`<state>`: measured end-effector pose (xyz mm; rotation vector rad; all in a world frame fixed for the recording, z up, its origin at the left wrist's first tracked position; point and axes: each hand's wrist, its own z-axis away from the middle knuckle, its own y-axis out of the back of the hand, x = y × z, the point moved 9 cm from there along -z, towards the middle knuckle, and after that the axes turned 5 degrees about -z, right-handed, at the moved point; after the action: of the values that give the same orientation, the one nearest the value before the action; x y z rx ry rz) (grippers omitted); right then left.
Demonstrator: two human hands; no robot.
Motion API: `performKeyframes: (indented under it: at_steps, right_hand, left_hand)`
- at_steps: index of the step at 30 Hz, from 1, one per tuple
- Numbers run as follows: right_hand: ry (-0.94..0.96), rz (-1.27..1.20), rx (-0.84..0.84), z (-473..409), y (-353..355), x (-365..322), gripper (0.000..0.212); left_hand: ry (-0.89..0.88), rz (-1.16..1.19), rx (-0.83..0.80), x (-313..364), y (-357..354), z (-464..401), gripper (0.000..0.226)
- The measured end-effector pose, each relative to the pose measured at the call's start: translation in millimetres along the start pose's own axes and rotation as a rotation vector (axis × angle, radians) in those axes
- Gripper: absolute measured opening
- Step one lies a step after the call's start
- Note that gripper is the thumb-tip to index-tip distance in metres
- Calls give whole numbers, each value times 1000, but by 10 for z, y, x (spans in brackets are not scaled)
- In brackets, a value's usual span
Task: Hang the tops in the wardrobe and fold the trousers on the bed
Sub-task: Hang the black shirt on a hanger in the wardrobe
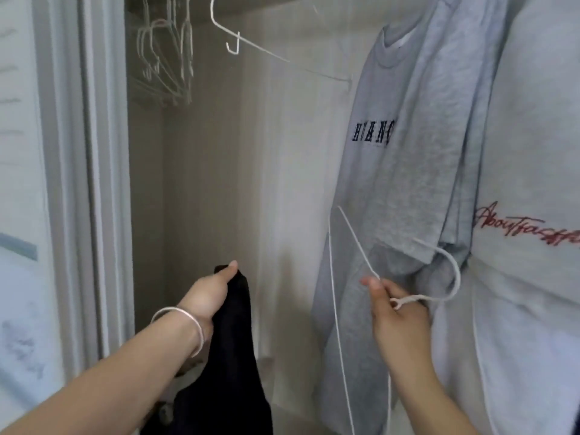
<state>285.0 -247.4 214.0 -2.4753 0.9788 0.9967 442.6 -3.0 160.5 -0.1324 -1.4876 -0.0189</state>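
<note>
Fingers (381, 296) of the right hand (398, 318) pinch a white wire hanger (351, 237) at its neck, hook curling off to the right, triangle hanging tilted in front of the hung shirts. Left hand (207, 296), bracelet (191, 324) on the wrist, is clenched on the top edge of a black garment (229, 356), thumb on top, cloth drooping straight down out of frame. Cannot tell which part of the garment is gripped, collar or hem.

Step in hand, as judged: get the black top onto the hanger, then hook it up. To do it well, find the neck opening first, feed one hanger shoulder in through it, then the other, and pull the cloth square so it does not slide off the thin wire. Keep the pinch at the neck so the hook stays free.

Just behind the right hand, a grey T-shirt (392, 171) with dark lettering hangs already, and a white shirt (533, 152) with red script sits beside it at the right edge. Between them and the left side the wardrobe (201, 183) is open space, good slot for the new one. Higher up an empty white hanger (251, 48) dangles; further left and deeper, a cluster of spare hangers (163, 58). Rail itself is out of view at the top. No trousers or bed visible.
</note>
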Motion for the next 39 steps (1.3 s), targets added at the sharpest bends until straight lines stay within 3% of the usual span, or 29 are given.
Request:
performKeyframes:
  at_steps: [5, 9, 11, 13, 17, 20, 23, 27, 31, 33, 36, 39]
  right_hand:
    - [-75, -122, -205, 343, -20, -7, 24]
    - [-215, -133, -431, 617, -133, 42, 47]
    - [-248, -94, -489, 729, -212, 64, 31]
    - [-270, -66, -507, 768, -298, 109, 32]
    - [-325, -25, -525, 786, -568, 222, 35]
    - [-335, -26, -508, 857, -819, 313, 35]
    - [-431, -84, -475, 1055, -1061, 468, 32]
    - [-647, -333, -421, 1192, -1211, 632, 30]
    - [-735, -645, -517, 1149, -1206, 619, 24]
    - [-745, -773, -597, 1177, -1195, 535, 25]
    - [-731, -854, -717, 1297, -1233, 436, 56]
    - [-767, -954, -827, 1337, -1238, 367, 66]
  left_hand:
    - [-135, -501, -9, 109, 120, -51, 41]
    - [-267, -819, 80, 328, 199, -69, 41]
    - [-290, -911, 111, 388, 226, -58, 46]
    - [-332, -974, 73, 401, 187, -35, 47]
    - [-649, -1169, -39, 445, -165, 292, 42]
    - [-838, -1105, -121, 507, -487, 637, 44]
    - [-802, -936, -170, 549, -633, 742, 46]
    - [-725, -988, -321, 405, -791, 743, 36]
    - [-1087, -1426, -299, 272, -751, 755, 72]
    - [-1177, -1526, -338, 126, -714, 727, 70]
    - [-1198, -1457, -372, 26, -644, 670, 54]
    - [-1102, -1164, -448, 62, -516, 553, 80]
